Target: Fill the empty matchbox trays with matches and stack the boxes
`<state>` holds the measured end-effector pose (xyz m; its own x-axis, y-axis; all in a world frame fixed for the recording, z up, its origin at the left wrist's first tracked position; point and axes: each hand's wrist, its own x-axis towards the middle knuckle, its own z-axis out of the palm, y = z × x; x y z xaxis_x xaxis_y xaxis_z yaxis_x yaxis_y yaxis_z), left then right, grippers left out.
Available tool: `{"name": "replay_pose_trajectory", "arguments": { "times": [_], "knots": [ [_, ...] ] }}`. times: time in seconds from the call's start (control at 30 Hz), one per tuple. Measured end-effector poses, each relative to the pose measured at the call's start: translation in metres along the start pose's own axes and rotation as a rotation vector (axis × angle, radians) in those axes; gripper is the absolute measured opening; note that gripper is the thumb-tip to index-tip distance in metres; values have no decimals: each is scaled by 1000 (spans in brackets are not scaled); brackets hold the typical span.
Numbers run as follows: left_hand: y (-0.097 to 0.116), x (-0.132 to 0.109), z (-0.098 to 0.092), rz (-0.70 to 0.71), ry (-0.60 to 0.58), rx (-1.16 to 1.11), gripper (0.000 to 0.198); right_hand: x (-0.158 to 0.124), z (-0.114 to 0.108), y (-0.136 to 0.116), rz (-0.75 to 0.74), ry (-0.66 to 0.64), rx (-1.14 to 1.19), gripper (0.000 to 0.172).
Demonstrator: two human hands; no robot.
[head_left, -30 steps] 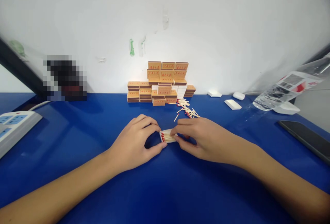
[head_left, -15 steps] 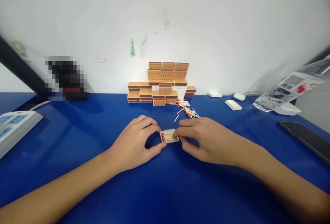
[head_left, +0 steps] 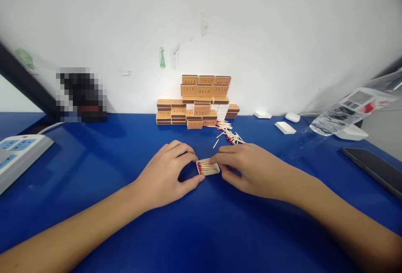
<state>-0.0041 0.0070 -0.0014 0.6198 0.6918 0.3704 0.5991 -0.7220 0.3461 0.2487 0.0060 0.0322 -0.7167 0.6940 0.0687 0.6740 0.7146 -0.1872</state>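
Observation:
A small white matchbox tray [head_left: 212,173] lies on the blue table, holding several red-headed matches [head_left: 205,165]. My left hand [head_left: 171,174] grips the tray's left end between thumb and forefinger. Over the tray's right side, my right hand [head_left: 248,168] reaches in with its forefinger touching the matches from above. Its thumb is apart from that finger, near the tray's right end, and the other fingers are curled. Beyond the right hand lies a pile of loose matches [head_left: 233,135], heads pointing in mixed directions.
Yellow matchboxes [head_left: 204,91] are stacked against the white wall. White trays [head_left: 285,128] and a rounded white case [head_left: 292,117] lie to the right, with a clear plastic bottle [head_left: 339,114] and a dark phone [head_left: 372,170]. A power strip [head_left: 23,151] sits at left.
My right forefinger has shifted slightly to the upper left over the tray, uncovering more of the matches. My left hand keeps its hold; the whole view has moved a little.

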Motion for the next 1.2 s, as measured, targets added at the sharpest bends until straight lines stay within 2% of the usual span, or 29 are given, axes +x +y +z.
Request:
{"name": "replay_pose_trajectory", "arguments": {
  "times": [0.47,0.63,0.77,0.87,0.93,1.03,1.2],
  "knots": [
    [-1,1,-1,27,-1,10,22,1,-2,0,-12,14,49,25],
    [-2,1,0,24,2,26,22,0,-5,-2,-83,4,90,38],
    [-3,0,-1,13,4,25,22,2,-2,9,-27,128,100,29],
    [-2,0,-1,36,-3,9,23,6,6,27,44,278,-3,26],
    [-1,0,0,58,-1,-3,24,9,12,38,56,319,-63,24],
    [0,-1,0,80,7,-14,23,15,17,48,29,282,-52,21],
    [-1,-1,1,74,9,-10,22,24,17,47,22,176,-50,14]
  ]
}}
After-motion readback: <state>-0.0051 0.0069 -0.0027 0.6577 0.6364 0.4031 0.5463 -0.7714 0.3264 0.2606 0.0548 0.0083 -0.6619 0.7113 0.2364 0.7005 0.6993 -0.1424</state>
